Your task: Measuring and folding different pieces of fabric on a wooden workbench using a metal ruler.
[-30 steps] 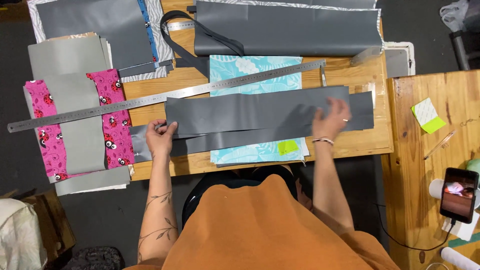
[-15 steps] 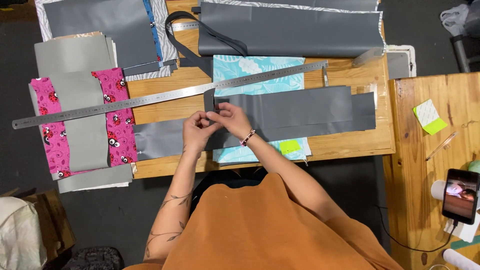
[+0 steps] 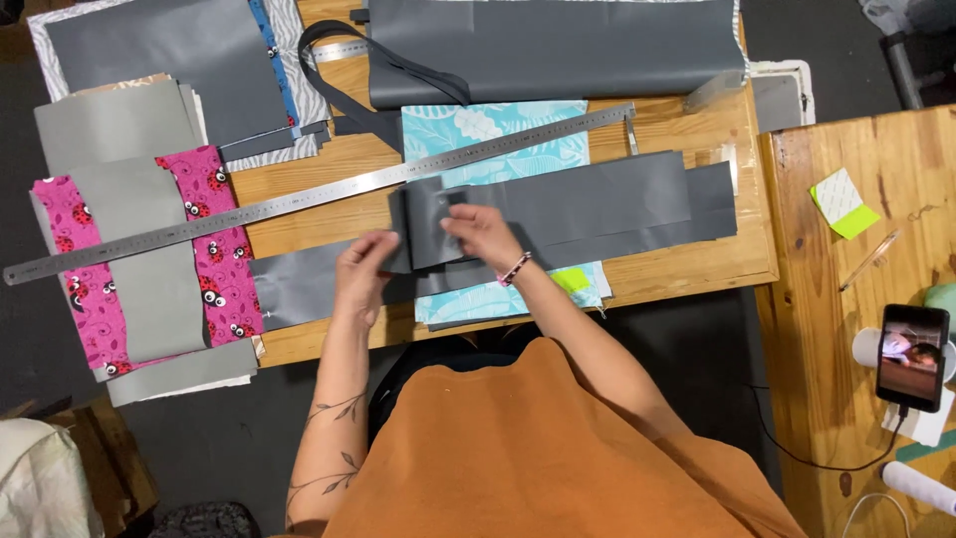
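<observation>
While both hands work at the middle of the wooden table, the left hand rests w/ fingers loosely curled on the left end of the dark grey fabric strips, and the right hand pinches the folded end of the upper strip betw. thumb and fingers. The strips lie lengthwise across the table centre, over a turquoise leaf-print fabric, w/ their right ends stopping short of the table's right edge; a lower strip runs left toward the pink ladybird fabric. Just above the hands a long steel ruler lies slanted, its left end hanging past the table over the pink piece and light grey sheets, so room upward is tight. Near edge of table sits just below the strips, bare wood only in a thin band there. Top of table is crowded: large dark grey fabric piece w/ a strap looping off it, more grey sheets top left. A yellow-green tag peeks out by the right wrist. To the right, a second wooden bench holds sticky notes, a pencil and a phone w/ lit screen, well apart from the hands.
</observation>
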